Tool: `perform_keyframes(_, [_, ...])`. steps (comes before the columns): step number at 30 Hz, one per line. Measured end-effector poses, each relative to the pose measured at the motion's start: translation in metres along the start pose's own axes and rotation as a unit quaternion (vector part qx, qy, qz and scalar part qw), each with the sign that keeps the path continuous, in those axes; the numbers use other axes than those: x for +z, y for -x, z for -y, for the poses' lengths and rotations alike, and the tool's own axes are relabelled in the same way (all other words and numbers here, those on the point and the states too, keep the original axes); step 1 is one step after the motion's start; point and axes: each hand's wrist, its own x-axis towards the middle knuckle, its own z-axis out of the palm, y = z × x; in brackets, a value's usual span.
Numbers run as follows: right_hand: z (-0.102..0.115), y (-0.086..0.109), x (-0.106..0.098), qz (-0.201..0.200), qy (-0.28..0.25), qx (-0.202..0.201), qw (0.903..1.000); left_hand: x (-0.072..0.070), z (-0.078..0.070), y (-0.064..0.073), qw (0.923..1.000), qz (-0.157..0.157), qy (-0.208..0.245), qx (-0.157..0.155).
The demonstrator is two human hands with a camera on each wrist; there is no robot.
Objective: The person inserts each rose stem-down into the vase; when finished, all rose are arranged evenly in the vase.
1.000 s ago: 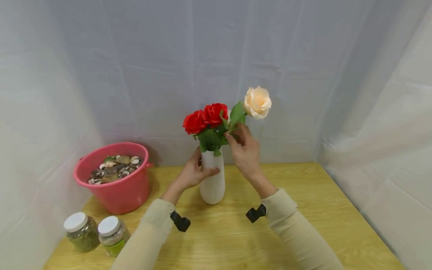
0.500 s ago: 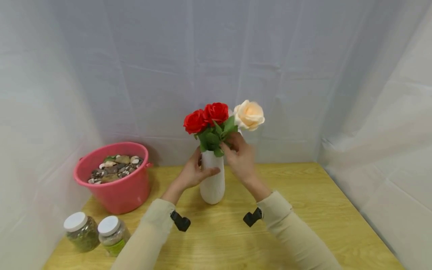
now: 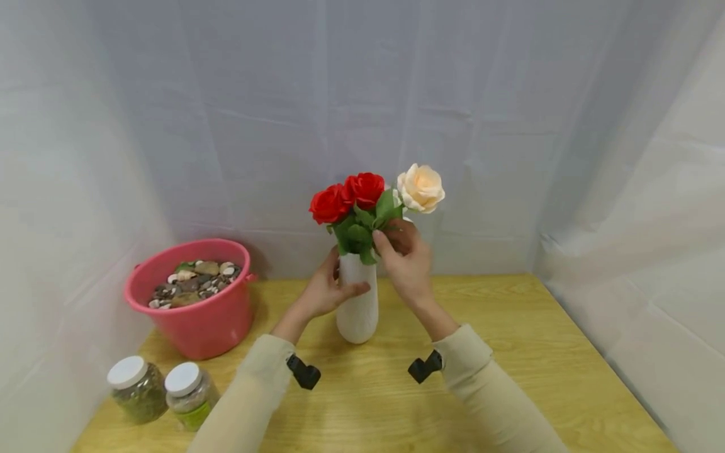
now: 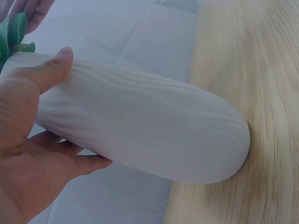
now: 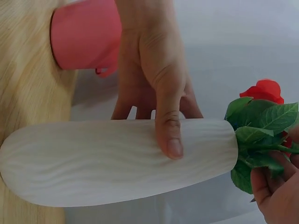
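A white ribbed vase [image 3: 358,311] stands upright on the table, its wavy surface filling much of both wrist views. My left hand [image 3: 327,290] grips its upper part, thumb across the near side and fingers around the back. Two red roses [image 3: 365,190] with green leaves [image 5: 275,116] rise from the mouth. At the right of the mouth, my right hand [image 3: 410,261] pinches the green stem [image 5: 278,148] of a cream rose [image 3: 421,189], whose bloom leans out to the right. Leaves and fingers hide the stem's lower end. Some white petals show behind the cream rose.
A pink bucket [image 3: 195,327] of pebbles and shells stands at the back left of the wooden table [image 3: 544,365]. Two white-lidded jars, a greenish one [image 3: 138,393] and one with a green label [image 3: 192,399], sit in front of it. White sheeting [image 3: 272,126] encloses the back and sides.
The cream rose and my right hand have come down and left toward the vase mouth, then risen slightly in the last half second. My left hand and the vase have stayed put.
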Motion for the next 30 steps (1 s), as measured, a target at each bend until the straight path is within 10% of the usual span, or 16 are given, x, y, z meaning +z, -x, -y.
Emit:
perform_keyframes(11, [0.007, -0.008, -0.001, -0.067, 0.037, -0.043, 0.9962, 0.001, -0.002, -0.001, 0.9998, 0.0, 0.012, -0.013])
perform_keyframes(30, [-0.02, 0.004, 0.011, 0.032, 0.121, -0.002, 0.9921, 0.001, 0.0, -0.001, 0.9999, -0.005, 0.01, 0.012])
